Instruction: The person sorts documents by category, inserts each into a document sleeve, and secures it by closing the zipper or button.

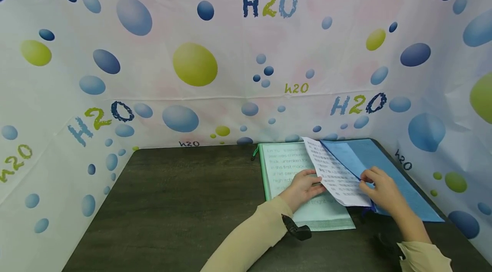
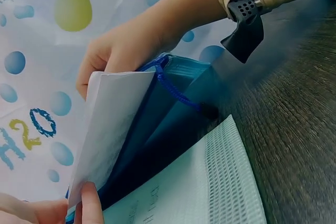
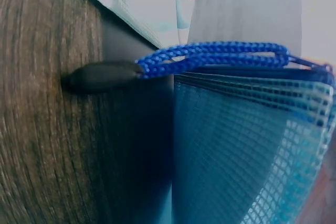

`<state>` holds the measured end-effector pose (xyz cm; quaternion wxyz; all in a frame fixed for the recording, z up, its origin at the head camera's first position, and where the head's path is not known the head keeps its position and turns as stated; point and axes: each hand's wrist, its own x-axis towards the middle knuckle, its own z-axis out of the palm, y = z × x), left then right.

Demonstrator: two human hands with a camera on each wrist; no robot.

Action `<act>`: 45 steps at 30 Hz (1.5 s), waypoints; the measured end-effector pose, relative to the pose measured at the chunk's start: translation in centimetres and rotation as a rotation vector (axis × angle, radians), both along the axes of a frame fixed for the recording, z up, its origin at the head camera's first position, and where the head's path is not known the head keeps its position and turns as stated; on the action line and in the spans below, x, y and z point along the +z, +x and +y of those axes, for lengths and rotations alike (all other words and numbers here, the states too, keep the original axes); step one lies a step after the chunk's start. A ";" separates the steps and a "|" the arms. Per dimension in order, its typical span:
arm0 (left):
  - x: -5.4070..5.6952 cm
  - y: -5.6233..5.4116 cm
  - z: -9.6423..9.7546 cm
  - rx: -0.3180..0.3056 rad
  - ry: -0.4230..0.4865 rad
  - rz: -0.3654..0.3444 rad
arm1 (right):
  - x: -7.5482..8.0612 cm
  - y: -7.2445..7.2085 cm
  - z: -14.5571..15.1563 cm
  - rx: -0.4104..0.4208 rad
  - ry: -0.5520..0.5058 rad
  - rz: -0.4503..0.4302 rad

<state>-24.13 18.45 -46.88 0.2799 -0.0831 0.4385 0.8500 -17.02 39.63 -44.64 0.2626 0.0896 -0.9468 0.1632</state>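
Behind everything, you have a dotted backdrop [image 1: 226, 28], with the dark table [image 1: 173, 203] in front of it. On the table's right side lies the blue pouch [image 1: 403, 191], its near long edge lifted towards the green pouch [image 1: 330, 224]. That one lies flat just to the left, with a printed page [image 1: 284, 165] showing through it.

Between the two, your white paper [image 1: 332, 171] stands tilted, partly over the green pouch, its right edge against the blue pouch's zip edge. You cannot tell from here how far it is tucked inside, or whether it is several sheets.

Your left hand [image 1: 301, 188] pinches the paper's left edge, thumb and fingers nearly closed across it. Your right hand [image 1: 382, 191] has its fingers curled at the blue pouch's zip edge, gripping it; whether they also catch the paper is hidden.

At the pouch's near corner, the blue cord [image 3: 210, 59] hangs down, ending in a black tab [image 3: 105, 76] near the tabletop.

Watch the paper's near corner: it sits close to the cord and zip, so sliding it carelessly could snag or crease it. If your right fingers slacken, the pouch edge may drop and bend the paper; a loose left pinch could let it slip onto the green pouch.
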 end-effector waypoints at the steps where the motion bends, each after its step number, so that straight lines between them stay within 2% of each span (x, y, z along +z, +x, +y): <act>1: 0.0 0.1 0.2 0.000 0.004 -0.002 | 0.0 0.0 0.0 0.001 0.002 0.002; 10: -0.6 0.6 2.1 0.035 -0.058 0.002 | -0.5 0.3 0.3 0.013 0.001 0.021; 14: -0.7 0.6 2.8 0.025 -0.089 0.022 | -0.6 0.4 0.2 0.008 -0.002 0.023; 22: 0.0 1.1 3.3 -0.051 -0.232 0.114 | -0.6 0.4 0.4 0.021 0.001 0.062; 33: 0.6 0.5 4.3 -0.071 -0.395 0.251 | -0.3 0.0 0.6 0.033 -0.007 0.084; 37: 0.7 0.2 4.8 -0.101 -0.509 0.329 | -0.1 -0.1 0.6 0.037 -0.010 0.089; 41: 0.8 -0.3 5.1 -0.140 -0.683 0.438 | -0.1 -0.2 0.6 0.042 -0.004 0.089; 45: 0.7 -0.7 5.1 -0.179 -0.874 0.607 | 0.0 -0.3 0.6 0.051 0.001 0.082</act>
